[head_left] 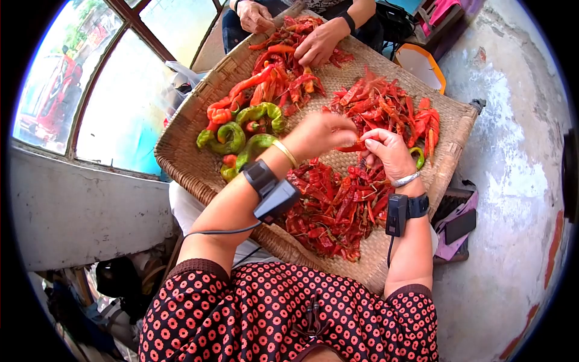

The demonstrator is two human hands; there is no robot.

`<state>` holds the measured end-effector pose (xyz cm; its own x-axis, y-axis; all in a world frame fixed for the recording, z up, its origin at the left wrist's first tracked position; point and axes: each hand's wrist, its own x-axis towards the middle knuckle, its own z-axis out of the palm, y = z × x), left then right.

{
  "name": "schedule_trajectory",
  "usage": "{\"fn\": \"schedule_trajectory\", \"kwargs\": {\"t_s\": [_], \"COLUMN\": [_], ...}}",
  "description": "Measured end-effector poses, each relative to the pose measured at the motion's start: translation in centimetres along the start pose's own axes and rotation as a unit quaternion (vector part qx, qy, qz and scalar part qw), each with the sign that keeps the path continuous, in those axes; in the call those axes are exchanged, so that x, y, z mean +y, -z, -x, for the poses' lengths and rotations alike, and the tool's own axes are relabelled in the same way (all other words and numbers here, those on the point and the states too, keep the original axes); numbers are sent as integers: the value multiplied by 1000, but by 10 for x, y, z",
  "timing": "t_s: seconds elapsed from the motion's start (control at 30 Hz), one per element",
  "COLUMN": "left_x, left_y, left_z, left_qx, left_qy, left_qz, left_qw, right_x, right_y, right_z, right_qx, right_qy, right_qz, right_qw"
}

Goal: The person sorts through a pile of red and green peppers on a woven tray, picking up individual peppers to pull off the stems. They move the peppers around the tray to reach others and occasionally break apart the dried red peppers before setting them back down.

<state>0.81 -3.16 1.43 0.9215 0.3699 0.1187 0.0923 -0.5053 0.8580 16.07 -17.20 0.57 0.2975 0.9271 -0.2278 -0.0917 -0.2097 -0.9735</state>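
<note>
My right hand (389,155) is closed, thumb and fingers pinching a red chili pepper (353,146) over the middle of a woven basket tray (443,160). Just left of it, my left hand (325,134) is smeared by motion, its fingertips close to the same pepper. Beneath my hands lies a pile of dark red chilies (329,208). A second red heap (374,105) sits beyond them. Curled green peppers (262,114) lie near the tray's left side, next to larger red peppers (247,84). One small green pepper (417,158) is beside my right wrist.
Across the tray another person's two hands (319,43) are among the far red peppers. A window (114,84) and low wall stand to the left, a rough plastered wall (506,181) to the right. A dark phone-like object (460,226) lies on pink cloth below right.
</note>
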Motion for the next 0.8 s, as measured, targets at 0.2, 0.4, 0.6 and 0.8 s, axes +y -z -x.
{"fn": "schedule_trajectory", "kwargs": {"t_s": [0.2,0.4,0.6,0.8], "left_x": [-1,-15,-23,-17], "left_y": [-20,14,16,-3], "left_z": [7,-1,1,6], "left_qx": [-101,127,213,-156], "left_qy": [-4,93,35,89], "left_qz": [-46,-178,-278,-301], "left_qw": [994,971,936,936], "right_x": [-1,9,0,18], "right_y": [-1,2,-23,-22], "right_z": [1,-3,1,-4], "right_qx": [-41,-2,-70,-55], "right_qy": [16,65,-38,-7], "right_qz": [-62,476,663,705], "right_qw": [997,877,744,708]}}
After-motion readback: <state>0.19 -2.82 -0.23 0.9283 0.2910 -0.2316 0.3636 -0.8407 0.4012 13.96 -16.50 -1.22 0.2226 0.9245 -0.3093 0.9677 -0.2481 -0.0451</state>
